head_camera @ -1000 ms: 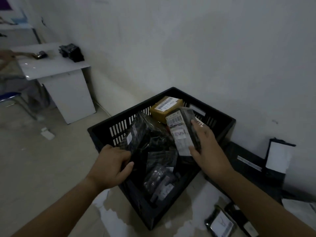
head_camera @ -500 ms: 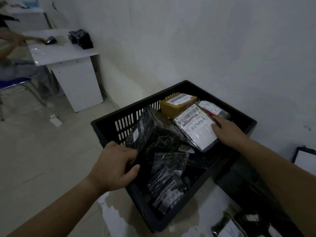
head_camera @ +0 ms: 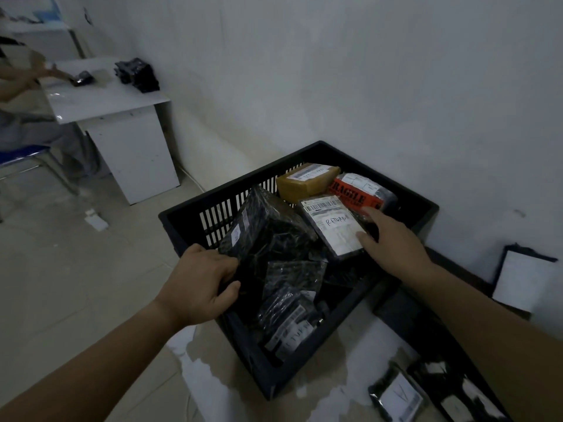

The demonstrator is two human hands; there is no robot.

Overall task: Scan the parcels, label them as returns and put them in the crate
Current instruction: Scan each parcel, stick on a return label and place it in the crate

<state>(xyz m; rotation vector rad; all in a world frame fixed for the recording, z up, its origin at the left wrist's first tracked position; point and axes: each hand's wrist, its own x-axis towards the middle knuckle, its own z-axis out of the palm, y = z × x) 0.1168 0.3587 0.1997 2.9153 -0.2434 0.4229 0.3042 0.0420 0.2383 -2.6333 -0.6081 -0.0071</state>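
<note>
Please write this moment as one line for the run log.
left hand: grips black parcel | right hand: rests on RETURN-labelled parcel | crate: both parcels inside | phase: placing

Dim, greyish light. White desk (head_camera: 106,102) pushed against a plain white wall (head_camera: 335,71). On the desk, at its wall side, a black bundle (head_camera: 137,75). Left of the desk, a blue chair (head_camera: 21,153). In front of the desk, pale tiled floor (head_camera: 61,269) with a small white object (head_camera: 96,219) lying on it.
</note>
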